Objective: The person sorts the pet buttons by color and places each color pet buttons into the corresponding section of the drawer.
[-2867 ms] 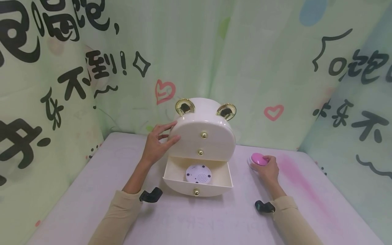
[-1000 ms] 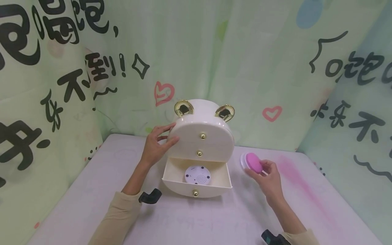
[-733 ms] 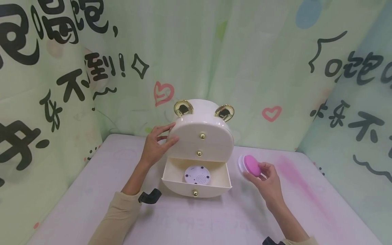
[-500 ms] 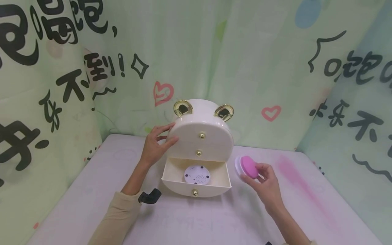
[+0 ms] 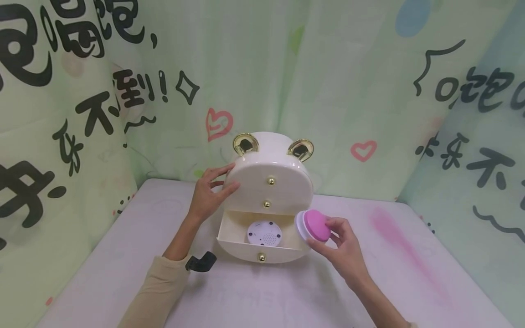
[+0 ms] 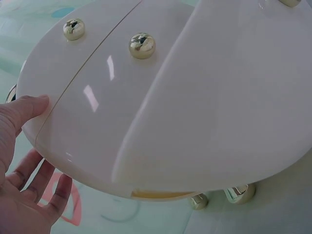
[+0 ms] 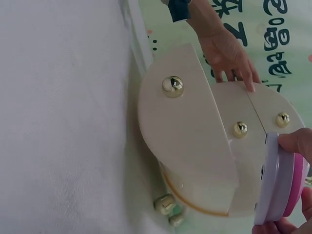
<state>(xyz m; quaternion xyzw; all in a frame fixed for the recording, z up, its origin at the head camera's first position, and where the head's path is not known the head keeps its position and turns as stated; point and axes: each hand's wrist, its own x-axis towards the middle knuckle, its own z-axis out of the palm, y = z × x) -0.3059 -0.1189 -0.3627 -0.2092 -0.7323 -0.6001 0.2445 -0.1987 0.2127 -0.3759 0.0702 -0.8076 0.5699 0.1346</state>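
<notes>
A white drawer box point(image 5: 287, 193) with gold knobs and two gold-rimmed ears stands on the table. My left hand point(image 5: 207, 193) steadies its upper left side, thumb on the front face and fingers around the edge. The bottom drawer point(image 5: 283, 256) is pulled out; inside lies a round white disc point(image 5: 264, 233) with a speaker grille and dark dots facing up. My right hand point(image 5: 342, 253) pinches a round push button point(image 5: 317, 224), pink on a white base, by its rim between thumb and fingers. It is tilted and overlaps the drawer's right corner in the head view.
The table point(image 5: 262, 300) has a pale cover with a pink smear point(image 5: 404, 246) on the right. A printed green curtain point(image 5: 340, 91) closes off the back and sides. A black wrist-camera mount point(image 5: 201, 262) sits at my left wrist.
My right hand has lifted the pink push button off the table at the right and carried it left to the drawer's right corner, tilting it. My left hand stays on the box.
</notes>
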